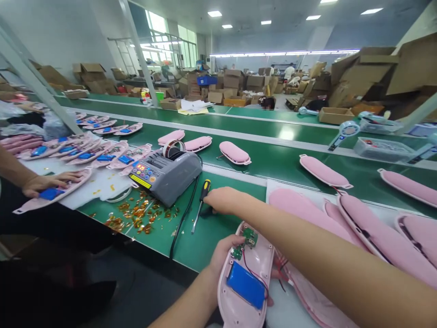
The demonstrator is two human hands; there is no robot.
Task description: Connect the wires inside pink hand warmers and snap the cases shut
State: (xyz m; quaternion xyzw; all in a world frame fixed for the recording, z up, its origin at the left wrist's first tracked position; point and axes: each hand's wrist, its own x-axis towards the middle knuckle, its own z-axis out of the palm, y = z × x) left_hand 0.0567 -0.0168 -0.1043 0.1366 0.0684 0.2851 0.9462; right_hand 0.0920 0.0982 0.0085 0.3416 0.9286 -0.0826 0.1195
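Note:
My left hand [223, 255] grips a pink plastic shell [227, 298], tilted with its inside facing up. In the shell sit a blue battery pack [247, 284], small green circuit boards [250, 237] and red and black wires. My thumb lies by the boards; other fingers show at the far side. My right arm crosses over the shell, and my right hand [221, 200] is curled at the yellow and black handle of a screwdriver [205, 187]. The screwdriver's shaft points down toward the green bench; my fingertips are partly hidden.
A grey tape dispenser [170, 175] with a black cable stands left, beside amber tape scraps [138, 218]. Pink padded covers [372, 223] are piled right; more lie on the green conveyor [273, 171]. At far left, a co-worker's hand [51, 182] touches another shell, near rows of battery-fitted shells.

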